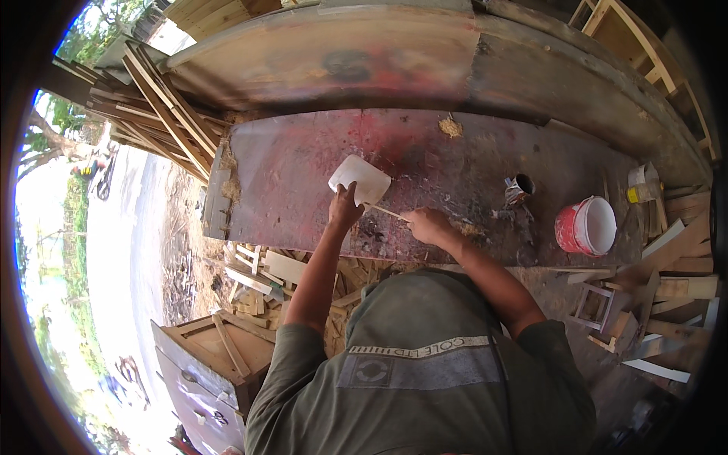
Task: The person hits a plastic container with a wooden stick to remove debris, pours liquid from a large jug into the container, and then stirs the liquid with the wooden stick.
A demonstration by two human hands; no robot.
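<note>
An outdoor workshop is showing in the head view: a long, worn workbench with a red-stained, paint-smeared top (303,174) is running across the picture, with stacked timber slats (163,106) piling up at its left end and offcuts of pale wood (265,277) lying below its front edge. Toward the right a red plastic bucket with a white inside (585,226) and a small open dark tin (519,187) are standing well apart from the hands.

The left hand (345,208) is gripping the lower edge of a pale, rounded-corner flat white piece (359,180), fingers closing on it and holding it tilted on the bench top. The right hand (428,224) is pinching a thin light wooden stick (389,213), whose far tip is meeting the piece's underside near the left hand.

To my judgement, doing this well is calling for a steady left-hand hold so the piece is not sliding, and light, even strokes with the stick, kept close to the edge being worked.
</note>
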